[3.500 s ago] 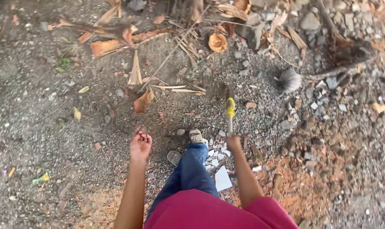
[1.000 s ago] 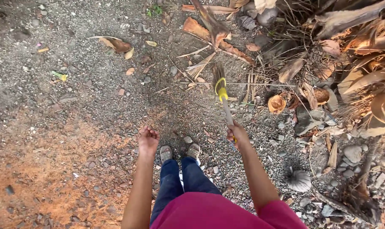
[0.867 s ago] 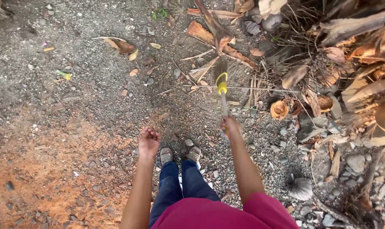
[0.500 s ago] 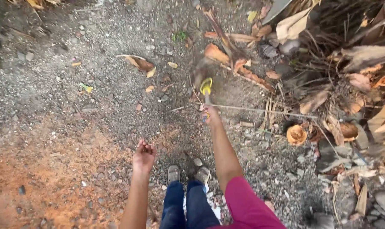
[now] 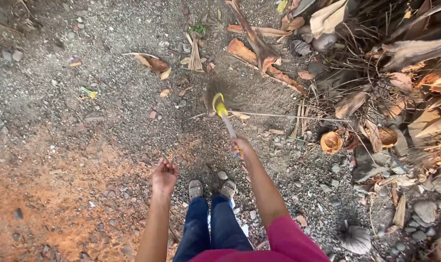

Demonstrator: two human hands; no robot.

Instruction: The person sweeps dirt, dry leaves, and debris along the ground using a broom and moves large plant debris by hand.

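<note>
Head view: the right hand has its grip closed round the pale handle of a short broom, whose yellow collar sits where the handle meets the brush. The bristles are blurred and lie on the gravel ground, ahead of the person's sandalled feet.

What could go wrong, as a judgement: the brush is close to a long thin stick lying crosswise just to its right — the bristles could snag it and drag it along. The heap of dry palm fronds and the broken coconut shell lie near on the right; a wide stroke could catch there and twist the handle in the hand. Loose stones could also scatter with the dust.

Pose: the right arm is stretched forward and down, wrist bent toward the ground, broom angled up and to the left. The left hand hangs free at the side — fingers loosely curled, holding nothing, touching nothing.
</note>
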